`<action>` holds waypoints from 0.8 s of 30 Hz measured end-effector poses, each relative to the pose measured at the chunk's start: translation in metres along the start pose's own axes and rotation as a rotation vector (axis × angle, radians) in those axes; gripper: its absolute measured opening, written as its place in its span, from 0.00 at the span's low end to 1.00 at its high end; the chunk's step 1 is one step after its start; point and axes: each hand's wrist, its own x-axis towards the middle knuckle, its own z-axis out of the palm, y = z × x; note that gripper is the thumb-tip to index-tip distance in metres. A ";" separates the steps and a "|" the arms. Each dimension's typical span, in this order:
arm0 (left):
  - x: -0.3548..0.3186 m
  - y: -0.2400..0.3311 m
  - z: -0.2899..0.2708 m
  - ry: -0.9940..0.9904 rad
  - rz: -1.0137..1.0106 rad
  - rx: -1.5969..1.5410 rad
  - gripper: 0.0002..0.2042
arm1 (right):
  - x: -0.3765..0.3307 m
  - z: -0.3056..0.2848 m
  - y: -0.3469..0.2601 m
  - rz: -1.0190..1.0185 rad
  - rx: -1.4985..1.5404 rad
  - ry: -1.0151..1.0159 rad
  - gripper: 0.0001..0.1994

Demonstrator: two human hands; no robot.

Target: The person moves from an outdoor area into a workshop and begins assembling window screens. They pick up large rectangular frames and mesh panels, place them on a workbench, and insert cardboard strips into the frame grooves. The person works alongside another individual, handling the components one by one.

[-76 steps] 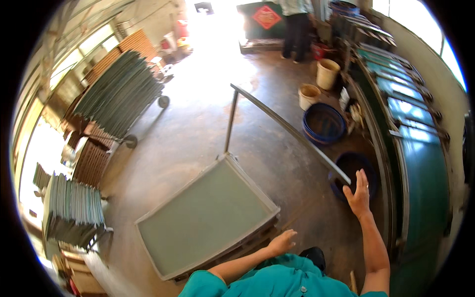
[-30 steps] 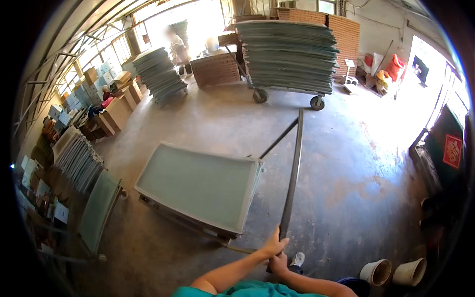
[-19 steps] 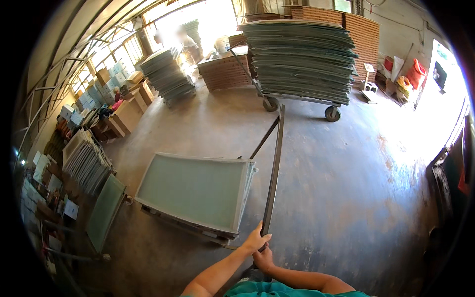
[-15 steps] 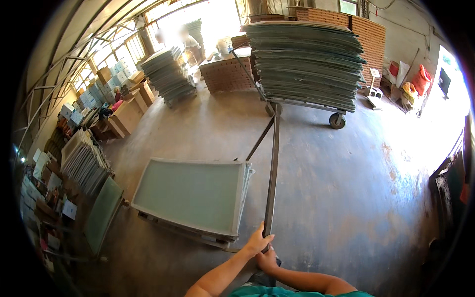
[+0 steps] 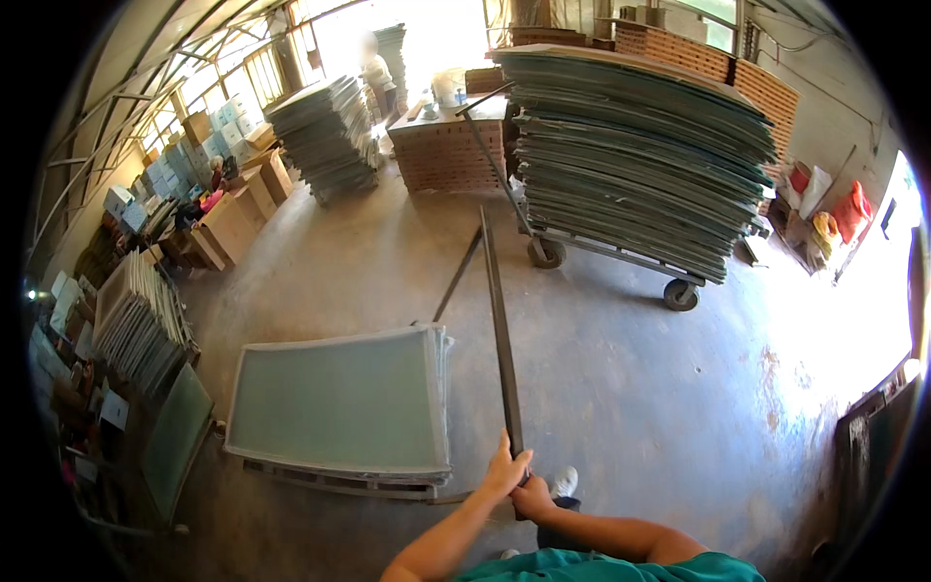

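Observation:
Both my hands are wrapped round the near end of a long dark metal bar (image 5: 500, 339). My left hand (image 5: 505, 469) grips it from the left, just ahead of my right hand (image 5: 532, 499), which closes round the end. A thinner brace (image 5: 458, 276) slants from the bar's far end down toward a low stack of pale green framed panels (image 5: 335, 403). That stack rests on a low slatted base, left of my hands. How the bar joins the base is hidden.
A tall panel stack (image 5: 640, 155) stands on a wheeled cart (image 5: 621, 260) ahead right. Another stack (image 5: 325, 136) and a tile-sided table (image 5: 451, 155) stand farther back near a person (image 5: 376, 78). Cartons (image 5: 233, 228) and leaning panels (image 5: 145, 315) line the left side.
The bar's far end has swung left, away from the tall stack's cart. That cart looks nearer and more angled, and the low stack sits farther left in view. Both hands keep their grip.

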 end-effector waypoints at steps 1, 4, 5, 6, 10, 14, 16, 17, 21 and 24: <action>0.028 0.000 -0.003 0.020 0.016 -0.002 0.33 | 0.029 0.001 0.003 -0.113 -0.017 0.020 0.15; 0.100 0.034 -0.029 -0.010 -0.113 -0.271 0.32 | 0.110 -0.017 -0.049 0.187 0.034 -0.219 0.16; 0.120 0.056 -0.037 0.032 -0.143 -0.286 0.30 | 0.138 -0.023 -0.061 0.196 0.025 -0.238 0.17; 0.150 0.051 -0.044 0.074 -0.126 -0.213 0.29 | 0.164 -0.022 -0.075 0.207 0.025 -0.254 0.17; 0.259 0.055 -0.081 0.181 -0.099 0.036 0.31 | 0.276 -0.025 -0.121 0.187 -0.024 -0.354 0.20; 0.367 0.067 -0.115 0.317 -0.050 0.128 0.31 | 0.389 -0.015 -0.153 0.129 -0.109 -0.296 0.26; 0.426 0.057 -0.137 0.318 -0.039 0.172 0.31 | 0.435 -0.021 -0.187 0.119 -0.098 -0.283 0.25; 0.454 0.069 -0.151 0.289 -0.072 0.150 0.32 | 0.468 -0.012 -0.186 0.114 -0.109 -0.246 0.24; 0.549 0.082 -0.204 0.273 -0.128 0.170 0.37 | 0.576 0.001 -0.230 -0.016 -0.168 -0.241 0.24; 0.621 0.101 -0.245 0.275 -0.242 0.239 0.40 | 0.664 0.028 -0.245 -0.079 -0.313 -0.201 0.21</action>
